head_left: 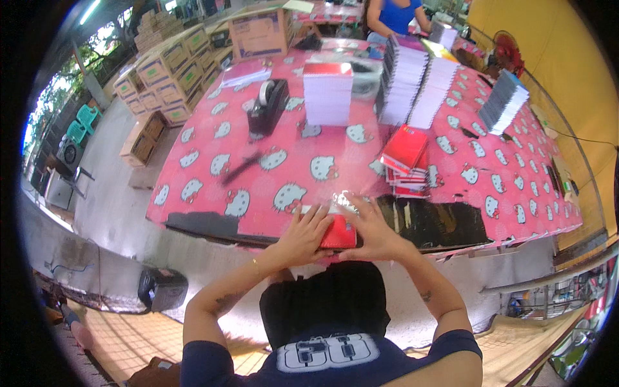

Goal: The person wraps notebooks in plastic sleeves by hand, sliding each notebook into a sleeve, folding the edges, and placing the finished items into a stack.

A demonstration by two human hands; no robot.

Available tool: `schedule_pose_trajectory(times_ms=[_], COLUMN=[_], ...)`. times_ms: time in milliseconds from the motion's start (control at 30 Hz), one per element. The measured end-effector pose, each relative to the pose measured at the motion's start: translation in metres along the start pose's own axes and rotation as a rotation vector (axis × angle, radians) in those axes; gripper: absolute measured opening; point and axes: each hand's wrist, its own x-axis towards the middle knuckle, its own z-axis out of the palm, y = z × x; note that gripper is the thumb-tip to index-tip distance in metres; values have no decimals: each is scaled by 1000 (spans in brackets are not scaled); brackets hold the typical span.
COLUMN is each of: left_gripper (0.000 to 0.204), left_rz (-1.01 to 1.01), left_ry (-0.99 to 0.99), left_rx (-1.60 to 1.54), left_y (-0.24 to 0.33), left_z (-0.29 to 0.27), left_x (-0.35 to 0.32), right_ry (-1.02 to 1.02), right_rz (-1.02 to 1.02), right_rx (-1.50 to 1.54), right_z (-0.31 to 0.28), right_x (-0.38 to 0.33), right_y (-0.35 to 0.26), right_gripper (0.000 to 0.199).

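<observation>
A small red notebook [340, 235] lies at the near edge of the table, between my two hands. My left hand [302, 233] rests over its left side, fingers stretched out and pointing away from me. From the right, my right hand [374, 231] spreads over the other side, with its thumb near the lower corner. Shiny clear plastic [343, 201] shows at the notebook's far edge, by the fingertips. Just right of my right hand stands a loose pile of red notebooks [406, 158]. A blurred dark, thin tool [241, 169] lies to the far left.
A pink patterned cloth [258, 187] covers the table, torn along the near edge. Farther back are a black tape dispenser [267, 109], a notebook stack [327, 95], taller spiral stacks [403, 80] and another stack [504, 102]. Cartons [171, 71] stand left; a person in blue [394, 16] is across.
</observation>
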Motion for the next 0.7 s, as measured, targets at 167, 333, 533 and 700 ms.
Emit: schedule_pose_trajectory(times_ms=[167, 333, 533, 700], left_gripper=[69, 48, 36, 54], left_rz=[49, 37, -156, -213], left_ry=[50, 120, 267, 645], left_rx=[98, -356, -662, -874], left_y=[5, 4, -32, -19], left_z=[4, -19, -54, -15], left_x=[-4, -18, 26, 30], right_ry=[168, 285, 315, 582], right_rz=[3, -14, 290, 286], right_rx=[-28, 66, 592, 800], right_z=[41, 36, 3, 40], right_x=[-14, -19, 14, 29], right_y=[-18, -13, 20, 18], right_gripper=[74, 46, 43, 70])
